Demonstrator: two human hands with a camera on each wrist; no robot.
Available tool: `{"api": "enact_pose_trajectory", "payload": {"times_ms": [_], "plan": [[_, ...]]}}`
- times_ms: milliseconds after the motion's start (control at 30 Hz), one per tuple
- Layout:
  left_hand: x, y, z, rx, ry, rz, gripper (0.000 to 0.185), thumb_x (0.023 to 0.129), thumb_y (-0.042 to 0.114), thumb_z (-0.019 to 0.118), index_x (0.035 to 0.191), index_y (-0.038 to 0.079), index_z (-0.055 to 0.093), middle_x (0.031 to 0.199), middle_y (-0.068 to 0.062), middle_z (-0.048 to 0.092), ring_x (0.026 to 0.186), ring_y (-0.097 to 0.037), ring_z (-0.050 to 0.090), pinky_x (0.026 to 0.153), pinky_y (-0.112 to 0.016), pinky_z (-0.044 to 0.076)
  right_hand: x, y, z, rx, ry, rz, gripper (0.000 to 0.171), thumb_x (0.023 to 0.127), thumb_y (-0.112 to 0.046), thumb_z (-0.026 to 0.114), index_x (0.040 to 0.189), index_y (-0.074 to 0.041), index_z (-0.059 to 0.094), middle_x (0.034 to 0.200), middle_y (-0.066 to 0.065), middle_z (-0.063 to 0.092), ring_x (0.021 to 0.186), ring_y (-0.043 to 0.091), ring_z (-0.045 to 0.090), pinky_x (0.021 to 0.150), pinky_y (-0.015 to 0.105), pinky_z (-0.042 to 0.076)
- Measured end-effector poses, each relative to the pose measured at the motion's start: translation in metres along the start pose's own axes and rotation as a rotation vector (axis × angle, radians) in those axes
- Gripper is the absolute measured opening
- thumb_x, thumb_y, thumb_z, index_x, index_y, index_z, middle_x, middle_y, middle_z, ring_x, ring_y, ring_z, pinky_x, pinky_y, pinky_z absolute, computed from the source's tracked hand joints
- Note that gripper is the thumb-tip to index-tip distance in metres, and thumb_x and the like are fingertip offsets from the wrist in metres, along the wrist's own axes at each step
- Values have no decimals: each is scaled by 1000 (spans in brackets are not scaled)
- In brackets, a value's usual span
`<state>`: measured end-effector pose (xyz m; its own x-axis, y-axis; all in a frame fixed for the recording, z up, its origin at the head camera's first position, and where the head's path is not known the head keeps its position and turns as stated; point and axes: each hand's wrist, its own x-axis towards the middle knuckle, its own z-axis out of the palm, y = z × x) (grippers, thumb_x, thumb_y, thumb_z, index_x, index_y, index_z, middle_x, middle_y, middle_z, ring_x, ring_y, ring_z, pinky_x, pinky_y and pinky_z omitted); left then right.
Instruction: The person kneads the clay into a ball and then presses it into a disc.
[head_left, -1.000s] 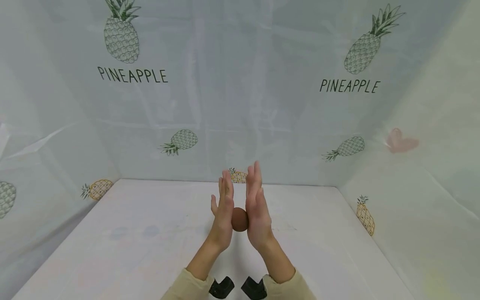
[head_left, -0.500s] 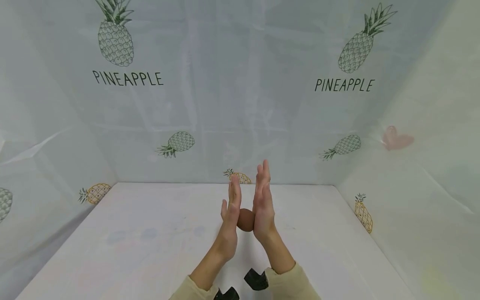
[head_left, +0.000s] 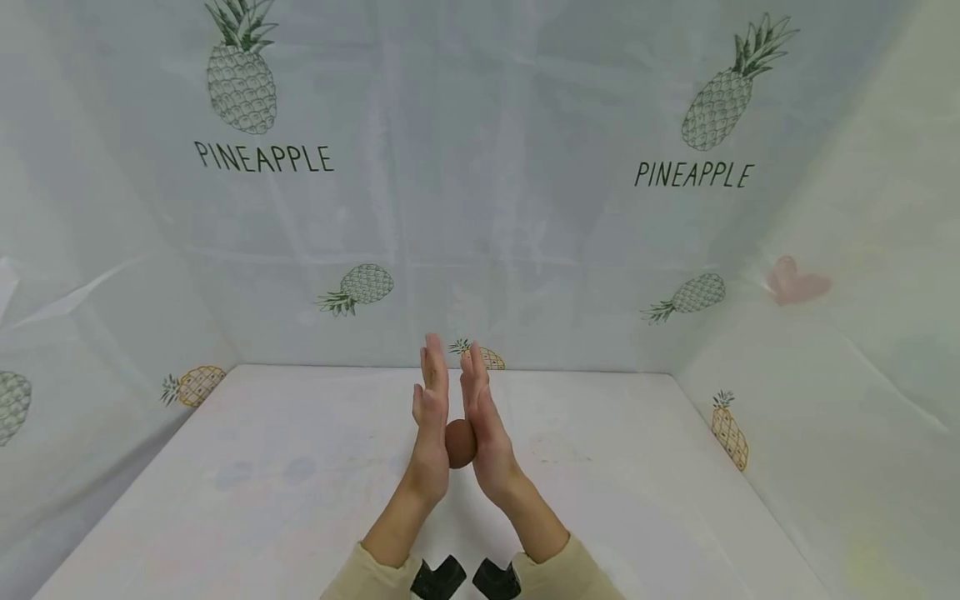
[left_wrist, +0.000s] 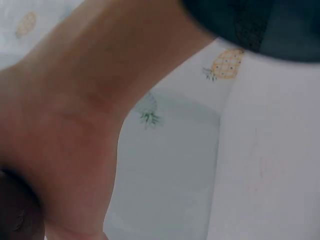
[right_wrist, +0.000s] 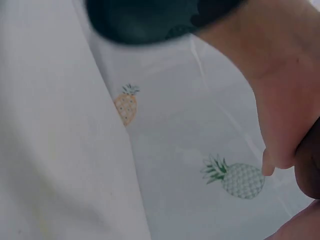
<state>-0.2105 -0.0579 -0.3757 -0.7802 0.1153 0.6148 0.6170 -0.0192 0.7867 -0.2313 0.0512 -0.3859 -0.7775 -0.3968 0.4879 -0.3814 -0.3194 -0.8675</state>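
A brown clay ball (head_left: 461,443) sits between my two palms, raised over the white table in the head view. My left hand (head_left: 431,421) presses its left side, fingers straight and pointing up and away. On the other side my right hand (head_left: 489,433) presses with its palm, fingers also extended. The left wrist view shows the ball (left_wrist: 19,210) dark at the lower left corner, with small creases on its surface, against the heel of the hand. At the right edge of the right wrist view, part of the ball (right_wrist: 307,175) shows between both palms.
The white table (head_left: 637,500) spreads beneath the hands, with faint coloured stains. A pale curtain (head_left: 480,183) printed with pineapples hangs behind and along both sides. Black wrist camera mounts (head_left: 438,577) stick out from the beige sleeves (head_left: 375,575).
Both hands and the ball shifted right, then back left past their first position. The left hand slid nearer and then farther against the right; the ball rolled between the palms.
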Motion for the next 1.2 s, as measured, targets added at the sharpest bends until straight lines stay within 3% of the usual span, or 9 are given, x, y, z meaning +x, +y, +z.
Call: {"api": "enact_pose_trajectory", "payload": {"times_ms": [167,367,467,667,833,933,1033,1200], "plan": [[4,-2,-11,28,60,-2,74,107,68,4,169,32,-12,174,20,-19,160,-8,-22,119,-60,-27,-4,-1,10,-6,-15,36,59,114,-46,7,171,-36,-8,178,0,-8,165,26,-10,128,62,-10],[8,-6,-27,118,166,3,74,107,68,7,170,34,-10,175,19,-17,161,-9,-21,120,-60,-26,-7,-3,21,-58,-67,65,58,114,-43,6,170,-38,-8,177,-9,-12,164,23,-12,128,63,-8],[9,-10,-32,171,185,1,71,108,65,7,170,33,-10,175,17,-18,160,-9,-22,119,-61,-26,-8,-6,25,-75,-81,37,59,114,-43,6,171,-33,-8,177,-12,-15,164,22,-13,127,65,-10],[8,-14,-24,261,111,-25,73,110,61,8,170,24,-9,177,10,-16,163,-20,-20,117,-66,-24,-8,-14,23,-68,-16,-48,61,113,-40,6,172,-27,-4,178,-9,-7,164,19,-11,125,64,-13],[5,-16,-6,295,37,-14,70,113,56,8,171,20,-6,178,6,-13,164,-28,-15,118,-69,-20,-6,-20,11,-43,57,-90,61,112,-40,8,172,-32,-1,179,-7,-1,165,20,-9,125,65,-12],[2,-17,2,238,-24,-22,68,113,54,8,171,22,-7,178,9,-13,164,-26,-15,119,-68,-19,-6,-23,4,-21,95,-92,61,112,-42,10,172,-35,1,178,-7,-1,165,18,-8,126,64,-12],[-1,-17,8,116,-81,-52,64,113,50,7,171,28,-10,176,13,-14,164,-22,-17,120,-66,-20,-4,-25,-3,-26,119,-95,62,111,-42,11,172,-35,0,178,-8,-1,165,17,-8,126,63,-14],[-4,-16,14,-38,-112,-81,60,112,45,5,170,34,-10,175,16,-16,163,-17,-19,121,-62,-23,-1,-24,-12,-81,139,-98,61,112,-44,10,172,-36,-1,178,-11,-3,164,16,-8,126,62,-14]]}}
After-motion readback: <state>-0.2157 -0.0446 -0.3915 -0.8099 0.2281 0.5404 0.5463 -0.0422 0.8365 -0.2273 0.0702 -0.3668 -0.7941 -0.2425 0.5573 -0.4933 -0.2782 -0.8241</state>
